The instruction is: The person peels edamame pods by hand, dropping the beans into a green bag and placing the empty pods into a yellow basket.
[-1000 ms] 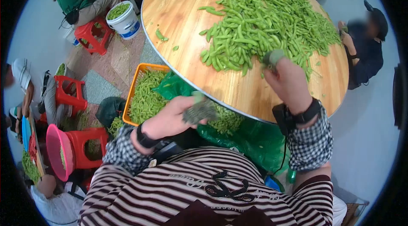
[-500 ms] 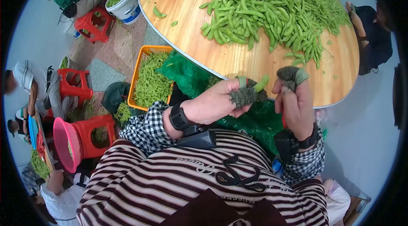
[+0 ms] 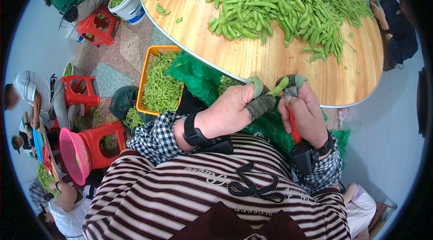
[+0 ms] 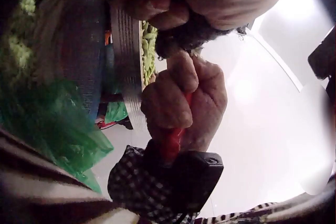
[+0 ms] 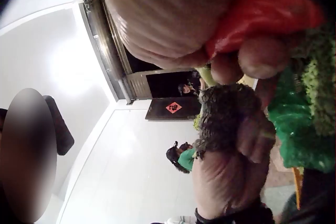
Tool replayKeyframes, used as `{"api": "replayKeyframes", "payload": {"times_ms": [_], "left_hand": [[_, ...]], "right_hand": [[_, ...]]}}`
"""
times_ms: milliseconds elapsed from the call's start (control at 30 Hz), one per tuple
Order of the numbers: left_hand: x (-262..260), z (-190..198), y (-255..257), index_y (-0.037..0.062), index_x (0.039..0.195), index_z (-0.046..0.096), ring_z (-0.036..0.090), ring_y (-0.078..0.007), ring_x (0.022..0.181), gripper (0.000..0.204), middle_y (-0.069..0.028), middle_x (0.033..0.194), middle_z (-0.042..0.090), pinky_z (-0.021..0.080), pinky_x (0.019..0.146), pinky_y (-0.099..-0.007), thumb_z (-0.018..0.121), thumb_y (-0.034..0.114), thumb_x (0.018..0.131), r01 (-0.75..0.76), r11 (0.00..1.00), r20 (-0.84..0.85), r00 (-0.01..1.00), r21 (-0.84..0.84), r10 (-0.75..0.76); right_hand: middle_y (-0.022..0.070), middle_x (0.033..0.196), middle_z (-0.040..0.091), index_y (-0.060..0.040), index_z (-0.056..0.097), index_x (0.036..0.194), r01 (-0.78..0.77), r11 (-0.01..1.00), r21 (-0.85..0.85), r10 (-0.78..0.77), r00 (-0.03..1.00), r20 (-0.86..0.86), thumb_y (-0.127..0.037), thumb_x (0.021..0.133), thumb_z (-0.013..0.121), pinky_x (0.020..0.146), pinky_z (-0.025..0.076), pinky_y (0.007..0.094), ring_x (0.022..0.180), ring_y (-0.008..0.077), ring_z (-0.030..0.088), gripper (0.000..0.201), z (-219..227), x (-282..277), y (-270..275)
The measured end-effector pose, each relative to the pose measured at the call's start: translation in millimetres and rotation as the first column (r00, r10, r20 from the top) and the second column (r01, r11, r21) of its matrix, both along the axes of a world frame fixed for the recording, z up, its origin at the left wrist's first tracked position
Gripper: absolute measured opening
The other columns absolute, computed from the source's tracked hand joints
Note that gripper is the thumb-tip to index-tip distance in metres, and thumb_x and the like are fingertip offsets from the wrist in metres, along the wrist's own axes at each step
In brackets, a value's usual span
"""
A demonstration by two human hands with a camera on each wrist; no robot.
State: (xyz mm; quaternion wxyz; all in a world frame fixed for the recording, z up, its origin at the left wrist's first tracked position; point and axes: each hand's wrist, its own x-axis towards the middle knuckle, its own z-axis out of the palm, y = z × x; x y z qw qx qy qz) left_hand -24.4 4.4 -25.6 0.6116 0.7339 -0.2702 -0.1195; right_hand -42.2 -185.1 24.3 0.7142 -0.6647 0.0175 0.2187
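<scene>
Thumb and covered finger of my left hand [image 3: 230, 108] pinch a green pod [image 3: 279, 86] just below the round table's near edge. My right hand [image 3: 306, 113] meets the pod's far end and grips a red-handled tool [image 3: 294, 126]; a small metallic part shows by its thumb. Dark knitted covers and pale green bands wrap fingers of both hands. The left wrist view shows the right hand [image 4: 184, 103] curled round the red handle [image 4: 173, 141]. In the right wrist view the left hand [image 5: 228, 155] wears the knitted cover [image 5: 226, 116].
A pile of pods [image 3: 288, 7] lies on the wooden table [image 3: 189, 28]. An orange basket [image 3: 142, 82] of pods and green plastic [image 3: 194, 77] are below its edge. Red stools [image 3: 107, 136], a pink basin [image 3: 74, 156], a white bucket [image 3: 131, 12] and several people are around.
The right hand came back from the pile with the left hand rising beside it, a pod in its pinch. Over the last half second the right hand moved left onto the pod.
</scene>
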Motion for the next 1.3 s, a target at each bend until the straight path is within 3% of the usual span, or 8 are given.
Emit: {"api": "replayKeyframes", "payload": {"times_ms": [633, 733, 800, 867, 933, 1067, 1200, 1300], "left_hand": [[4.2, 6.2, 12.8, 0.0043, 0.108, 0.056, 0.059, -0.0226, 0.067, 0.019, -0.0081, 0.073, 0.057, 0.046, 0.06, -0.0334, 0.059, 0.009, 0.089, -0.034, 0.92, 0.401, 0.906, 0.39, -0.136], [4.4, 6.6, 14.7, -0.0019, 0.093, 0.057, 0.058, -0.0241, 0.065, 0.021, -0.0073, 0.068, 0.054, 0.048, 0.063, -0.0381, 0.063, 0.017, 0.087, 0.222, 0.958, -0.276, 0.924, -0.182, -0.266], [2.9, -17.1, 18.2, 0.0001, 0.101, 0.058, 0.056, -0.0167, 0.067, 0.023, -0.0018, 0.07, 0.053, 0.048, 0.066, -0.0348, 0.061, 0.021, 0.091, 0.001, 0.682, -0.636, 0.36, -0.731, -0.682], [5.1, -29.8, 15.0, 0.0031, 0.107, 0.057, 0.059, -0.0164, 0.071, 0.025, -0.0022, 0.075, 0.059, 0.049, 0.067, -0.0323, 0.057, 0.024, 0.094, 0.003, 0.575, -0.532, 0.374, -0.818, -0.76], [8.0, -9.2, 8.6, 0.0049, 0.103, 0.059, 0.061, -0.0157, 0.071, 0.019, -0.0043, 0.083, 0.064, 0.047, 0.064, -0.0277, 0.059, 0.021, 0.092, 0.182, 0.945, -0.076, 0.975, -0.273, -0.209], [4.9, 10.6, 20.3, 0.0042, 0.1, 0.059, 0.064, -0.0177, 0.082, 0.016, -0.009, 0.089, 0.065, 0.049, 0.072, -0.0303, 0.06, 0.017, 0.091, 0.054, 0.98, 0.252, 0.962, 0.191, -0.102], [-6.5, -0.6, 18.8, 0.006, 0.101, 0.057, 0.06, -0.0143, 0.071, 0.017, -0.0055, 0.081, 0.063, 0.048, 0.064, -0.0271, 0.057, 0.021, 0.093, 0.024, 0.993, 0.142, 0.99, -0.115, -0.007], [-10.5, 3.7, 27.9, 0.0106, 0.104, 0.055, 0.043, -0.0064, 0.053, 0.015, 0.0039, 0.065, 0.047, 0.037, 0.051, -0.0207, 0.049, 0.023, 0.098, 0.023, 0.955, -0.537, 0.823, -0.296, -0.186]], "right_hand": [[0.0029, 0.064, 0.049, -0.0055, 0.044, 0.11, -0.067, 0.998, -0.015, 0.066, 0.995, -0.072, -0.005, 0.089, 0.035, 0.035, 0.033, 0.0211, 0.038, 0.0086, 0.039, 0.023, -18.3, -0.2, -0.5], [0.0043, 0.062, 0.049, -0.0068, 0.045, 0.111, 0.018, 0.97, 0.242, 0.018, 0.989, -0.145, -0.006, 0.089, 0.035, 0.033, 0.032, 0.0214, 0.036, 0.0095, 0.038, 0.024, -22.5, -6.2, 8.3], [0.0055, 0.061, 0.048, -0.0075, 0.046, 0.109, 0.103, 0.818, 0.566, 0.016, 0.979, -0.202, -0.005, 0.089, 0.036, 0.031, 0.031, 0.0214, 0.034, 0.01, 0.037, 0.023, -21.8, -6.9, 15.6], [0.0052, 0.06, 0.048, -0.0077, 0.047, 0.107, 0.115, 0.874, 0.471, -0.017, 0.978, -0.208, -0.006, 0.09, 0.037, 0.032, 0.032, 0.0216, 0.035, 0.01, 0.037, 0.02, -21.6, -1.7, 16.2], [0.005, 0.06, 0.049, -0.0079, 0.047, 0.105, 0.134, 0.921, 0.366, -0.056, 0.975, -0.216, -0.007, 0.091, 0.037, 0.033, 0.032, 0.0217, 0.035, 0.01, 0.038, 0.018, -21.9, -1.9, 17.3], [0.004, 0.059, 0.048, -0.0082, 0.048, 0.102, 0.132, 0.981, 0.139, -0.119, 0.988, -0.095, -0.01, 0.092, 0.04, 0.035, 0.034, 0.0216, 0.037, 0.0102, 0.04, 0.013, -19.8, -9.8, 28.0], [0.0033, 0.061, 0.049, -0.0082, 0.048, 0.099, 0.175, 0.961, 0.213, -0.132, 0.971, -0.201, -0.01, 0.093, 0.038, 0.037, 0.035, 0.0204, 0.039, 0.0099, 0.041, 0.012, -14.1, -12.9, 34.8], [0.0028, 0.062, 0.051, -0.0058, 0.048, 0.1, 0.128, 0.946, 0.296, -0.05, 0.965, -0.258, -0.01, 0.092, 0.043, 0.04, 0.037, 0.0222, 0.043, 0.0112, 0.047, 0.01, -16.8, -13.7, 33.6]]}}
